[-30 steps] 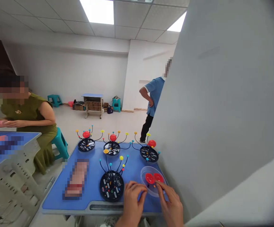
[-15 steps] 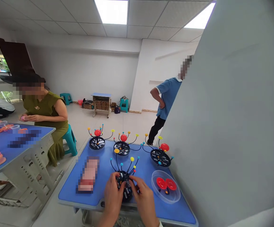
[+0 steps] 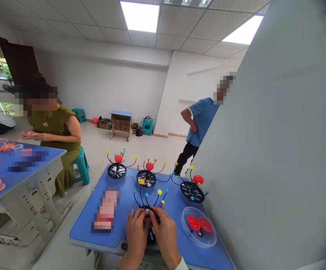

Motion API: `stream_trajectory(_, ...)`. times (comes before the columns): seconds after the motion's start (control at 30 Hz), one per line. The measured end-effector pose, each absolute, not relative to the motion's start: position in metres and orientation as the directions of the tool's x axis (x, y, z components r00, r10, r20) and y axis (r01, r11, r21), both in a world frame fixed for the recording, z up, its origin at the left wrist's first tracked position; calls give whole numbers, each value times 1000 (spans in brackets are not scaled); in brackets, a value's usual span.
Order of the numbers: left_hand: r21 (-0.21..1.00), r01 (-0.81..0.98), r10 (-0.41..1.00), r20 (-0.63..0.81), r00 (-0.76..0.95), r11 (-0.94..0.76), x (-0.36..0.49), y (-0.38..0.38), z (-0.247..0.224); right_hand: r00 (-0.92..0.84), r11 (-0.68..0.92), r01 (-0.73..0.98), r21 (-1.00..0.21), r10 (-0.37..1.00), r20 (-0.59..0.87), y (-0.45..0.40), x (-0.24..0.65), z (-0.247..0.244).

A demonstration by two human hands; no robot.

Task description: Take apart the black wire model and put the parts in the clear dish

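Note:
At the front of the blue table [image 3: 95, 234], a black disc [image 3: 151, 235] with curved black stems and coloured tips stands between my hands. My left hand [image 3: 137, 230] has its fingers closed at the disc's upper part. Beside it, my right hand [image 3: 164, 232] pinches at the same spot, fingertips nearly touching the left ones. What the fingertips hold is hidden. Farther back are three similar pieces with red domes: one at left [image 3: 117, 170], one in the middle [image 3: 146, 179] and one at right [image 3: 192, 192].
A clear round tray [image 3: 199, 240] with red cups [image 3: 205, 224] sits at right. A blurred pink item [image 3: 108, 206] lies at left. A grey partition [image 3: 264, 168] borders the table's right side. A seated person [image 3: 57, 131] works at the left table; another person [image 3: 202, 116] stands behind.
My hands have come closer together at the top of the disc, covering more of it. The view has shifted slightly.

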State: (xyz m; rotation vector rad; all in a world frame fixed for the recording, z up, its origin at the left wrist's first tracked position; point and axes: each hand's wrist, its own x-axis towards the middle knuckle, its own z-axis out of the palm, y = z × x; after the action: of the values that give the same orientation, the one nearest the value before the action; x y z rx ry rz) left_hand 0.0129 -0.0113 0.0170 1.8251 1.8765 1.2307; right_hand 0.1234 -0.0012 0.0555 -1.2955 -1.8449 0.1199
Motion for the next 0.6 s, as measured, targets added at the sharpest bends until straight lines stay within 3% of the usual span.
stream_trajectory(0.2,747,650,906,361,-221,-139,12,-21,21,-61,504,678,-535,764,643,-10,131,62)
stream_trajectory(0.33,952,269,954,210,-213,-149,10,-41,35,-119,551,741,-384,670,733,-32,146,52)
stream_trajectory(0.47,998,-42,997,54,-59,-56,16,-53,49,-294,602,780,-172,594,749,-54,159,43)
stream_trajectory(0.53,994,-107,999,24,-37,-27,19,-54,50,-323,634,751,-186,598,734,-61,165,45)
stream_trajectory(0.6,986,-164,1000,-19,17,21,20,-52,47,-292,647,697,-310,650,701,-66,171,52)
